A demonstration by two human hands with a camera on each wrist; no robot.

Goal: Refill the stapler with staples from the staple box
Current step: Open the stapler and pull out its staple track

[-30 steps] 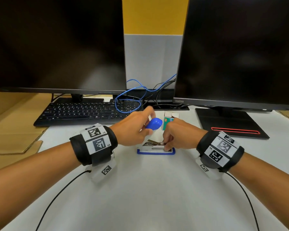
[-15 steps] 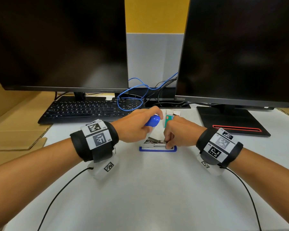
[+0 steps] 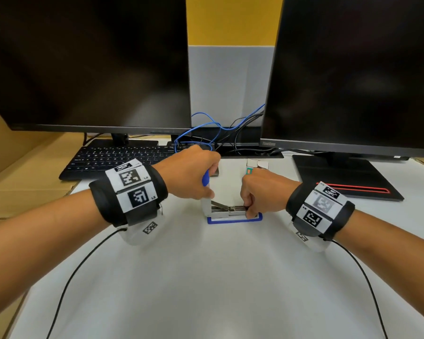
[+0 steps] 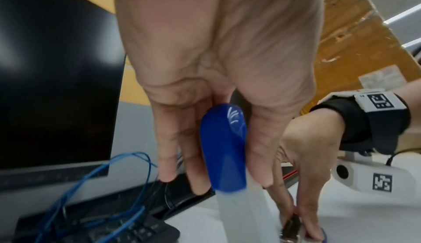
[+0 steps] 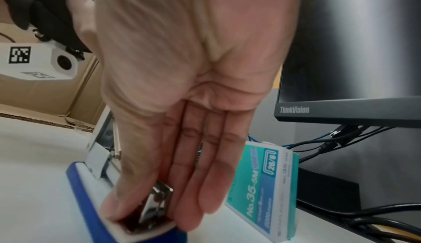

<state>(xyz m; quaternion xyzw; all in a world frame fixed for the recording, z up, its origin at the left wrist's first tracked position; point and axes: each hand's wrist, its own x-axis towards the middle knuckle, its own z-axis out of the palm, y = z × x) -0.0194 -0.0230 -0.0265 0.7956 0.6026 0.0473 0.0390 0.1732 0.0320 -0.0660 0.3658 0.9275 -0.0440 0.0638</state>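
Note:
The stapler [image 3: 234, 219], with a blue base and white body, lies on the white desk. Its blue-tipped top cover [image 4: 224, 149] stands swung up, almost upright. My left hand [image 3: 207, 189] grips that cover between thumb and fingers. The bare metal magazine [image 3: 227, 208] lies exposed along the base. My right hand [image 3: 249, 211] pinches the front end of the magazine [image 5: 157, 203], thumb on one side and fingers on the other. Whether a staple strip lies under those fingers is hidden. The teal staple box [image 5: 268, 184] stands just behind my right hand, its flaps [image 3: 257, 163] open.
Two dark monitors [image 3: 88, 64] [image 3: 357, 69] stand at the back, with a black keyboard [image 3: 113, 160] and blue and black cables [image 3: 206, 133] below them. The right monitor's flat base [image 3: 345, 174] lies right of the box. Cardboard [image 3: 15, 172] borders the desk's left side.
My left hand has swung the stapler's cover from a forward tilt to nearly upright. My right hand has stayed at the magazine's front end.

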